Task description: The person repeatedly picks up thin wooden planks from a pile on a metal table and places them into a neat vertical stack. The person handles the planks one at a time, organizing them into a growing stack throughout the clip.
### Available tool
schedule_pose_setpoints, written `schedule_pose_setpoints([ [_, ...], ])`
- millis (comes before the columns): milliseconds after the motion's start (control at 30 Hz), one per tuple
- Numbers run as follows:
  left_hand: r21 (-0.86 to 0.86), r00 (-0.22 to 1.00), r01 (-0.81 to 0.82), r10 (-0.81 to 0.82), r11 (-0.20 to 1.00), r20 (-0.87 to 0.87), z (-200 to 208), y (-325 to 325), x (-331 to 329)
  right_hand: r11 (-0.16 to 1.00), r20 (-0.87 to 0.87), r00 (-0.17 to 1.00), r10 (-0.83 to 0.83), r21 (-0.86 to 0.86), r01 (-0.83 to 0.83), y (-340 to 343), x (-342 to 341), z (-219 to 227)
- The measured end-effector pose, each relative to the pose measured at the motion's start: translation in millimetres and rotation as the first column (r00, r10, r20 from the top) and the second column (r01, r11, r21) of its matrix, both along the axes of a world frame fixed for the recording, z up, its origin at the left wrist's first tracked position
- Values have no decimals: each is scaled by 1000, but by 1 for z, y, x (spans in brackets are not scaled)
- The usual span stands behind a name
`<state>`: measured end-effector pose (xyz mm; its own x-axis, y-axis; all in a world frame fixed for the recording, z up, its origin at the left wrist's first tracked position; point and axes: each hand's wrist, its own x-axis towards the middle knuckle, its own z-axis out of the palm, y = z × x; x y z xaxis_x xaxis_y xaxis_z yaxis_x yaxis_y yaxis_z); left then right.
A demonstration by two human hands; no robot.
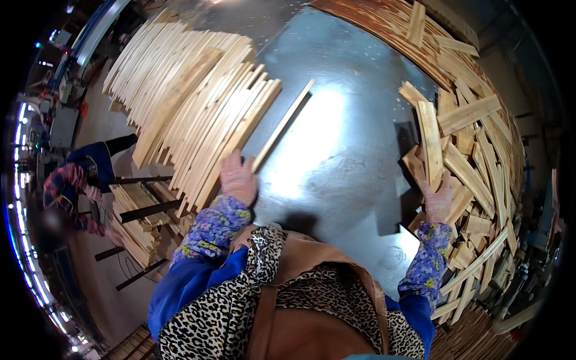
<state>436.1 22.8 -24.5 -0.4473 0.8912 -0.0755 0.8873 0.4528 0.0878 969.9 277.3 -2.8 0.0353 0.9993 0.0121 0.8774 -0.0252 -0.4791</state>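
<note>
My left hand (238,180) rests at the near end of a long row of pale wooden strips (210,120), its fingers stretched out against the edge of the nearest ones. One loose wooden strip (283,125) lies apart on the metal table, its near end beside those fingers. To the right, my right hand (438,198) grips the near end of a short wooden board (429,141), thumb on one side and fingers on the other. That board leans on a jumbled pile of wooden pieces (474,171).
The shiny metal tabletop (354,120) spreads between row and pile. A reddish-brown board stack (384,33) borders its far right. At left, another person (84,180) bends over more wood (135,225) beside dark metal bars (150,211) jutting out below the row.
</note>
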Motion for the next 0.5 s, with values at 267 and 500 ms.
schedule_pose_setpoints([
  [267, 40, 998, -30, 27, 999, 65, -2, -74, -79, 884, -617, 746, -252, -460, -83, -69, -280, 45],
  [500, 389, 797, -162, -112, 907, 593, -24, -84, -95, 983, -804, 577, -144, -182, -8, -87, -430, -39],
])
